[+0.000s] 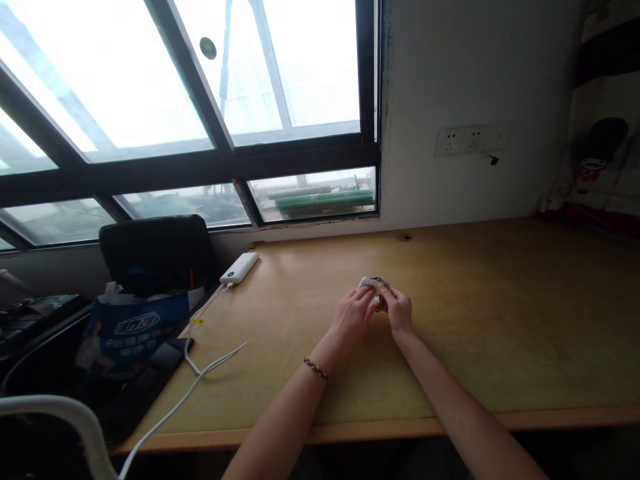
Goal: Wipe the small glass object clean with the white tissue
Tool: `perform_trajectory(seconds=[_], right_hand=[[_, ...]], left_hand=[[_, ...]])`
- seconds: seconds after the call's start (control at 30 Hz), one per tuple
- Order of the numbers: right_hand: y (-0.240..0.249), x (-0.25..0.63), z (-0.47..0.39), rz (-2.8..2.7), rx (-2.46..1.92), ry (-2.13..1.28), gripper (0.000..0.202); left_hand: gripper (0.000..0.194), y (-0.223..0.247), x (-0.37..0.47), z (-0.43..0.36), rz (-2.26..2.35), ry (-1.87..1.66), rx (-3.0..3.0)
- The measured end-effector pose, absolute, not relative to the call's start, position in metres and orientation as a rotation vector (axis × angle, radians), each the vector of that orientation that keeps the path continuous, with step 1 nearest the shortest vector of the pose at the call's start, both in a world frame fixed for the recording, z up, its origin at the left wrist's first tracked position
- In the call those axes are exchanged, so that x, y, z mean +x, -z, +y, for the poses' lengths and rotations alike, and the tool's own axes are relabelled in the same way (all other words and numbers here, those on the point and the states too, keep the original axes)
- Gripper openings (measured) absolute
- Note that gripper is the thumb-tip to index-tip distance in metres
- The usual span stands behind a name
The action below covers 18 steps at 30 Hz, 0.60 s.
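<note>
My left hand (pixel 354 312), with a braided bracelet on its wrist, has its fingers closed on a small white cloth or tissue (pixel 369 283). Right beside it, my right hand (pixel 399 309) pinches a small dark, patterned round object (pixel 384 303). Both hands meet over the middle of the wooden table (pixel 480 300). The fingers cover much of the white piece and the round object, so what the object is cannot be made out.
A white power bank (pixel 240 268) with a white cable (pixel 170 408) lies at the table's left edge. Further left are a black chair (pixel 155 247) and a blue bag (pixel 135 330). Behind the table are a window and a wall socket (pixel 461 140).
</note>
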State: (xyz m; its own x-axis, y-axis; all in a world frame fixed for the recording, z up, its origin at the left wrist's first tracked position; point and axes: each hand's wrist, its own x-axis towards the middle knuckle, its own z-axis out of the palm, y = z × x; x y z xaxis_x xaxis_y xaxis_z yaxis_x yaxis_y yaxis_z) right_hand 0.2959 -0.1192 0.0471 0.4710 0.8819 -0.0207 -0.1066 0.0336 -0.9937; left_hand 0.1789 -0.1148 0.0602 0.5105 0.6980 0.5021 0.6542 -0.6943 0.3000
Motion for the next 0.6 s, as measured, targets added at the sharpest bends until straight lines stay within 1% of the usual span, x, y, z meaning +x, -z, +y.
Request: perform_trajectory(seconds=[0.13, 0.27, 0.33, 0.47, 0.6], right_hand=[[-0.047, 0.298, -0.12, -0.783, -1.325, -0.836, 0.035], [-0.046, 0.301, -0.121, -0.858, -1.375, -0.757, 0.034], [-0.045, 0.302, -0.121, -0.887, -1.394, -0.698, 0.032], [-0.044, 0.301, -0.121, -0.906, -1.37, -0.664, 0.029], [-0.046, 0.297, -0.12, -0.915, -1.249, -0.747, 0.029]], left_hand=[[0.038, -0.059, 0.182, -0.117, 1.183, -0.923, 2.63], [0.034, -0.057, 0.186, -0.12, 1.157, -0.928, 2.46], [0.038, -0.053, 0.188, -0.12, 1.112, -0.927, 2.341], [0.049, -0.045, 0.191, -0.115, 1.005, -0.945, 1.871], [0.06, -0.042, 0.193, -0.109, 0.86, -0.936, 1.309]])
